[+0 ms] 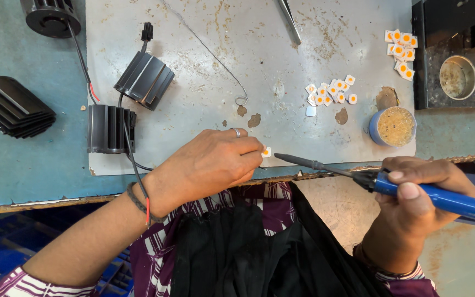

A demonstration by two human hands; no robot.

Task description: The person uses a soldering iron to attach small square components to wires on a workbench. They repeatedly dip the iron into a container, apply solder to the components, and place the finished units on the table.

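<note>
Here, a scuffed grey metal sheet [248, 66] lies on a teal bench. At its near edge the left hand [210, 165] pinches a small square LED chip [266, 152]; the right hand [413, 192] grips a blue-handled soldering iron [358, 179], tip beside the chip. Beyond lie loose chips [330, 93] and ribbed black heat sinks [144, 80].

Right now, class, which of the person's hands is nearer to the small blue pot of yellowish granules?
Right. The right hand, gripping the blue soldering iron, sits just below the pot; the left hand is farther off, to its left.
</note>
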